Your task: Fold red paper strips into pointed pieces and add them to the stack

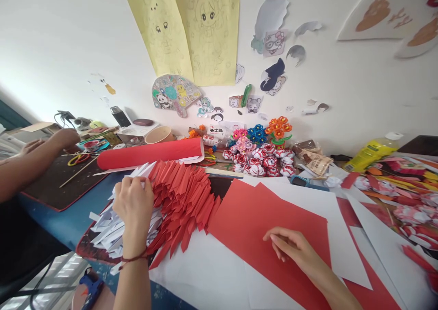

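Observation:
My left hand [134, 203], with a thin cord at its wrist, is closed at the left edge of a large heap of folded red paper pieces [185, 196]. Its fingertips are turned away, so anything pinched there is hidden. Folded white paper pieces [109, 230] lie in a pile under and beside that hand. My right hand [290, 246] hovers over or rests lightly on a red paper sheet [267, 219], its fingers loosely bent and apart, holding nothing. White sheets [212, 264] lie beneath the red paper.
Behind stand a red roll [153, 154], red-and-white paper flowers [263, 159] and a yellow bottle [374, 152]. Coloured scraps [417, 178] crowd the right side. Another person's arm [37, 159] reaches over a dark mat [61, 182] at left. A blue glue gun [91, 289] is at lower left.

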`<state>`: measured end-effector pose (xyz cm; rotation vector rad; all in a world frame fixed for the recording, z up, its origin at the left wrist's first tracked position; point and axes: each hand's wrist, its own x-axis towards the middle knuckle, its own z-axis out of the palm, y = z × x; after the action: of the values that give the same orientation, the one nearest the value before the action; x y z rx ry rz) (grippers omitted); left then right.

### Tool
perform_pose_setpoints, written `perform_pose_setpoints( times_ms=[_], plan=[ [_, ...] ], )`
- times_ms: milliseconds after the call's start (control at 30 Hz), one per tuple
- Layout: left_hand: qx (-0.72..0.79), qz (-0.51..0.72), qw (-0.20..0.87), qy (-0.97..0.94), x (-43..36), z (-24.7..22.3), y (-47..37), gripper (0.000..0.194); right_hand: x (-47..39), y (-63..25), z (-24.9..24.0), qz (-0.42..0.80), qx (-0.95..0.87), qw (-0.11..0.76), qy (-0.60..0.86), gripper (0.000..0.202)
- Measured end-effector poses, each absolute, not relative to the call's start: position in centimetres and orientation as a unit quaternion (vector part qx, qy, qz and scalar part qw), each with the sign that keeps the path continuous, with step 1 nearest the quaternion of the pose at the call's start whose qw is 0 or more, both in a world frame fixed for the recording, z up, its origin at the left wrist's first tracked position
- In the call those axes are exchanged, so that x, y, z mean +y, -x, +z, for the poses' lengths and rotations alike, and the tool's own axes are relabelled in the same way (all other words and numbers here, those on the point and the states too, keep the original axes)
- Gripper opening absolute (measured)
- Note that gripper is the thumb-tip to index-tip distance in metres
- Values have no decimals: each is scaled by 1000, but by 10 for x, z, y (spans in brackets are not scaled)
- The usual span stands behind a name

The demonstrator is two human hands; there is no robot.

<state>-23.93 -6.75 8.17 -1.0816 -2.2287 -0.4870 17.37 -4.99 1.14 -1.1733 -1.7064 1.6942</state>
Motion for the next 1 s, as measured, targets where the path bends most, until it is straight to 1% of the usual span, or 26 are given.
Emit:
perform_pose_setpoints(
  times_ms=[167, 300, 400, 633, 900, 1000],
  plan=[
    [-836, -197, 352, 371, -68, 90, 240, 37, -50, -175, 11, 616, -623, 227, 425, 43],
    [-857, -180, 319, 363, -68, 93, 242, 35, -50, -175, 11, 616, -626, 225, 423, 44],
    [-843, -178, 309, 403, -69, 90, 242, 33, -50, -175, 11, 616, -626, 221, 423, 43],
    [-779, -212, 333, 487, -72, 83, 240, 31, -51, -173, 13, 612, -630, 218, 425, 43],
    [-711, -188, 353, 578, -75, 86, 237, 27, -51, -174, 12, 610, -633, 217, 424, 43],
    [-700, -174, 356, 594, -78, 85, 238, 28, -51, -174, 11, 611, -633, 216, 423, 42]
  ],
)
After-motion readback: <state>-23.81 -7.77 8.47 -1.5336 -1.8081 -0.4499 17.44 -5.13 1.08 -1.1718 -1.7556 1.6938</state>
